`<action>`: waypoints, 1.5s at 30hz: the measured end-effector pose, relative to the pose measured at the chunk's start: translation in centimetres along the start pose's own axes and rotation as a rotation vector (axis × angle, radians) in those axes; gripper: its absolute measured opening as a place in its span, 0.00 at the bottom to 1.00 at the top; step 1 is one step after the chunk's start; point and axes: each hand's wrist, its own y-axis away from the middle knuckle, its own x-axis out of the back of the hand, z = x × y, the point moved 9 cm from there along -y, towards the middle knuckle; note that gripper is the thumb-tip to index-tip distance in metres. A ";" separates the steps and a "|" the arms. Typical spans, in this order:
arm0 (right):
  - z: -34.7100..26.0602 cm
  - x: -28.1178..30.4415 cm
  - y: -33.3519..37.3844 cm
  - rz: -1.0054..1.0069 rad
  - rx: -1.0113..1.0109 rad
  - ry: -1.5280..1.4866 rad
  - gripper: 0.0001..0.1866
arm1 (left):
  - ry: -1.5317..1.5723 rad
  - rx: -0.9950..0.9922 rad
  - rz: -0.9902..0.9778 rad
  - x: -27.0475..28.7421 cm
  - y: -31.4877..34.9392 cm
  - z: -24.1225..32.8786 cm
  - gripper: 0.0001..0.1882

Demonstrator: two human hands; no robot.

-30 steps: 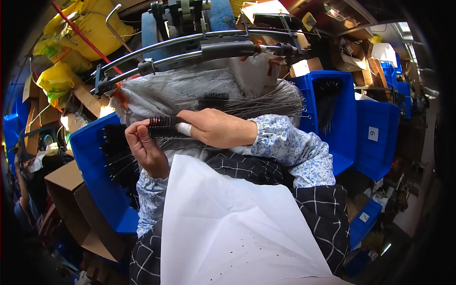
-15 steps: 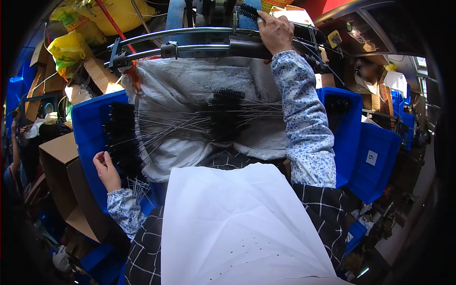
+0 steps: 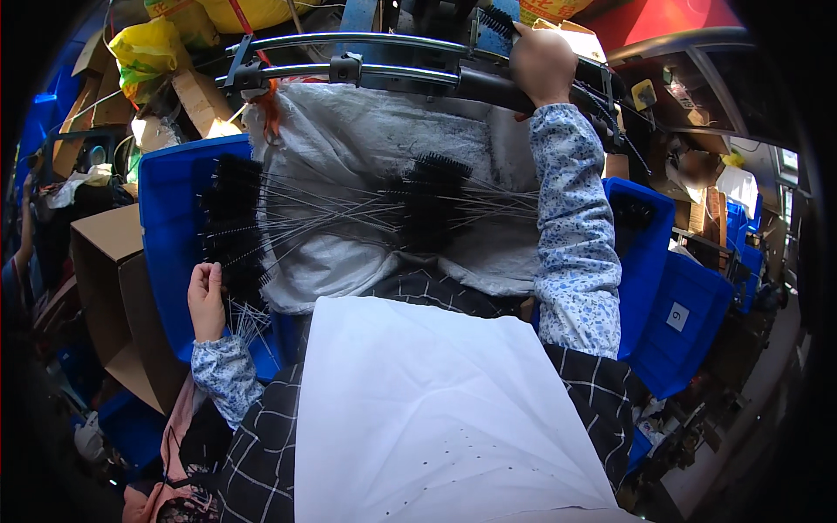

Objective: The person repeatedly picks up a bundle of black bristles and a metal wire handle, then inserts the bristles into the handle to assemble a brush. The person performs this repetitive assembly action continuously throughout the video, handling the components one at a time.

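Observation:
My right hand [image 3: 542, 68] is up at the metal machine, closed at the end of a black bristle brush [image 3: 497, 21]; its fingers are blurred. Low on the left, my left hand [image 3: 207, 301] has thumb and fingers pressed together beside a pile of black wire brushes [image 3: 234, 196] in a blue bin [image 3: 166, 227]. Whether a brush wire is between those fingertips is too small to make out. More black brushes [image 3: 427, 196] lie across a white woven sheet [image 3: 327, 157] before me, their thin metal stems fanned out and crossing.
Two metal rails [image 3: 375, 74] run across the machine above the sheet. An open cardboard box [image 3: 109, 235] stands left of the bin. On the right are a blue bin [image 3: 649, 261] holding dark brushes and another blue bin [image 3: 697, 322]. Pink cloth [image 3: 179, 427] shows at lower left.
The view has shifted, so the machine and bins sit differently. My left hand has turned upright, its fingers drawn closer together by the brushes. My right hand stays at the machine.

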 end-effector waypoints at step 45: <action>-6.6 -1.9 -1.5 -0.080 -0.187 -0.108 0.19 | 0.393 -0.691 0.867 7.8 3.1 13.8 0.11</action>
